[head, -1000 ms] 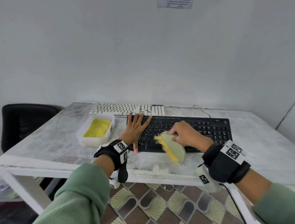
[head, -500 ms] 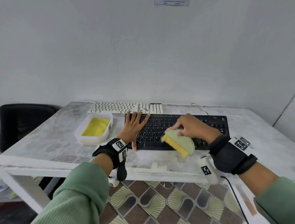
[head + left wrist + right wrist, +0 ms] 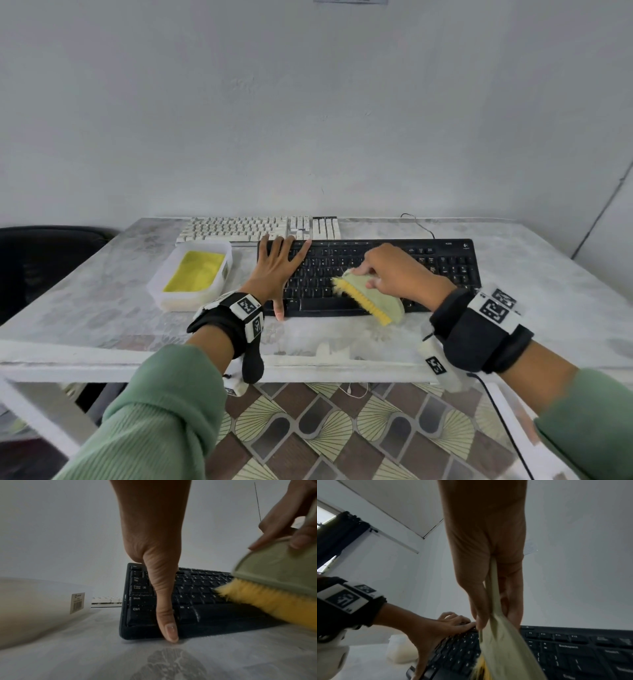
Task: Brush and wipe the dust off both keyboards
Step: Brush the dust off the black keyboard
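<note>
Swept brush (image 3: pixel 368 297), pinched in right hand (image 3: pixel 394 274), back leftward toward flat-spread left hand (image 3: pixel 274 270) steadying black keyboard (image 3: pixel 445 263); brushing unfinished.

2nd kbd (image 3: pixel 258 229) behind front kbd (image 3: pixel 442 263); tub (image 3: pixel 191 274) left of it; brush (image 3: pixel 368 298) on keys, prob. touching.

You're sitting in what looks like a plain home room set up as a desk corner: a pale marble-patterned table (image 3: pixel 513 291) stands against a bare white wall (image 3: pixel 308 120), over fan-patterned floor tiles (image 3: pixel 325 435), beside a black office chair (image 3: pixel 44 253) and a dark-curtained window (image 3: pixel 337 534).
</note>
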Demonstrator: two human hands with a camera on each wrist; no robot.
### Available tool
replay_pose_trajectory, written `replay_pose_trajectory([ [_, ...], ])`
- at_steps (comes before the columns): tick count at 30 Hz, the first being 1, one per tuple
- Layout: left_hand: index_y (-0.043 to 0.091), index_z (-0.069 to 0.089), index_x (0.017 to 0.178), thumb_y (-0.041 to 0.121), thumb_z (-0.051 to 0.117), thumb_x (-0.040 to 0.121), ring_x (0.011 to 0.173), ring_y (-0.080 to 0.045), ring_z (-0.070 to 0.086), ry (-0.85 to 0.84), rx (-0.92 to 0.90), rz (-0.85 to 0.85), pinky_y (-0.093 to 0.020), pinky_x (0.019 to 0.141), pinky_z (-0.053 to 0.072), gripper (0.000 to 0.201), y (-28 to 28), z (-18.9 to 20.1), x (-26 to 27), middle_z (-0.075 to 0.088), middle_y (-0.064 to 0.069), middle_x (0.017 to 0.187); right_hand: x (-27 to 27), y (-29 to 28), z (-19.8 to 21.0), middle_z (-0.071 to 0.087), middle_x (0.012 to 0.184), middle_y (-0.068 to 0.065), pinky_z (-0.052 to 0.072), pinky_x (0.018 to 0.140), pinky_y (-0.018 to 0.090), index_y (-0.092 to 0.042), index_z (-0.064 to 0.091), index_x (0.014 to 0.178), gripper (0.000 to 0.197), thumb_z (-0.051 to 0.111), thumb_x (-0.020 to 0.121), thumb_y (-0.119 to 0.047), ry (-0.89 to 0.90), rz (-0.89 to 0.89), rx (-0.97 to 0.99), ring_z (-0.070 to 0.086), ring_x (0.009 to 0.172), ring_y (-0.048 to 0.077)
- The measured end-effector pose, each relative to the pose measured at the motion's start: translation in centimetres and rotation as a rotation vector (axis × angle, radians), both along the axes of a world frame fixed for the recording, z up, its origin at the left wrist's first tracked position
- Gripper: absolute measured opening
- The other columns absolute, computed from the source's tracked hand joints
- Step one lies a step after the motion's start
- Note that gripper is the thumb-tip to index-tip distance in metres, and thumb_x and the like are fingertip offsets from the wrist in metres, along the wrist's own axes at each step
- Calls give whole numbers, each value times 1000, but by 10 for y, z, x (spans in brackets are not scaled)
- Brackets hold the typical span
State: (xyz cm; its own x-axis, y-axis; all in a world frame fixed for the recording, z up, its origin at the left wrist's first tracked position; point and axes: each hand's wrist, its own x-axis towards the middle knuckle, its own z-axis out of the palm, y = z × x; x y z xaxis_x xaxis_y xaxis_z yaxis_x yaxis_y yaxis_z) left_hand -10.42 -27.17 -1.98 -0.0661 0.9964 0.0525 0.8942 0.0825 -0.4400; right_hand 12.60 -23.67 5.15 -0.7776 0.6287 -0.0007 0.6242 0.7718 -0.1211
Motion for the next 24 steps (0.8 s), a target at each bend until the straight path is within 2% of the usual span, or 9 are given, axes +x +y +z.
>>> replay_pose_trajectory([
  [2,16,-30,142,64,86,35,137,-37,15,7,11,-8,-61,113,1,164,0,-1,-1,7,-23,150,3,-1,-2,66,114,-2,48,68,24,-11,67,114,32,64,83,-3,-75,4,-45,58,62,17],
  [5,17,-33,137,64,86,35,136,-37,17,6,24,-12,-61,113,1,163,0,-2,0,8,-23,150,4,2,4,69,94,-7,41,58,17,-18,68,112,35,67,80,-4,-154,15,-53,52,58,10],
  [7,17,-33,136,64,86,35,137,-37,16,8,22,-9,-61,113,1,163,0,-2,0,7,-23,149,2,4,5,68,90,-5,36,58,19,-21,67,114,37,69,80,-7,-67,3,-49,46,57,6],
  [10,17,-33,136,64,86,36,136,-37,16,10,27,-7,-60,112,0,163,0,-3,-1,8,-22,149,-1,2,-3,52,72,-16,32,61,17,-17,62,120,38,68,83,-13,107,-46,-5,44,61,5],
  [12,17,-33,136,63,86,36,137,-38,15,-2,16,-6,-60,112,-1,162,-1,-2,-1,7,-22,149,3,0,-9,65,90,-9,36,68,19,-13,63,119,35,67,84,-13,82,-48,-3,51,71,10],
  [14,16,-33,136,63,86,36,137,-38,14,-5,19,-10,-61,112,-2,162,-1,-1,-1,7,-23,150,6,-3,-10,67,112,-1,43,72,22,-12,66,115,32,67,83,-11,23,-35,-43,60,76,15],
  [18,16,-33,136,62,87,36,137,-38,15,-6,24,-7,-60,112,-1,162,-1,0,1,8,-23,149,1,0,1,67,110,4,32,54,9,-13,63,118,34,64,85,-8,64,-56,-75,44,58,-1],
  [20,16,-33,136,62,87,36,137,-38,15,-4,25,-2,-61,112,0,163,-1,-1,1,8,-24,150,-4,4,9,67,107,6,32,54,9,-10,59,122,36,62,87,-9,202,-122,-53,42,57,-2],
  [24,14,-34,135,61,87,38,139,-39,12,-22,27,3,-59,112,-1,162,-2,-1,1,5,-24,151,-10,9,7,66,106,8,46,83,24,-7,55,126,38,61,88,-11,484,-253,65,54,75,12],
])
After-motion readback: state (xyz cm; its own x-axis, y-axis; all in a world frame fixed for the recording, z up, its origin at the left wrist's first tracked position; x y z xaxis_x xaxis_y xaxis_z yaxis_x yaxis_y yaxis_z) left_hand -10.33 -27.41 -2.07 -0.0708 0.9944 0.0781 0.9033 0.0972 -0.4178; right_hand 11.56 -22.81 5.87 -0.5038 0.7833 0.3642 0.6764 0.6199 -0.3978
